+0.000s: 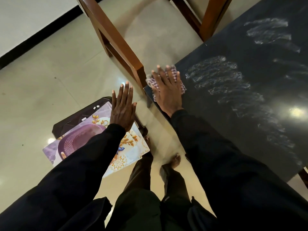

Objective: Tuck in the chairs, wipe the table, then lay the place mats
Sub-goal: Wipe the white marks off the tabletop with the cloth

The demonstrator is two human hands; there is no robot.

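lol my right hand, fingers spread, presses the purple-checked cloth flat on a corner of the glossy black table; left hand hovers straight-fingered over the floral place mats. Push further and I reckon the cloth slips off.

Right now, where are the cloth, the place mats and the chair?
cloth (183,86): head view, its checked right edge.
place mats (103,114): head view, the top mat's lavender corner.
chair (116,39): head view, its wooden side rail.

Checked cloth on dark table corner
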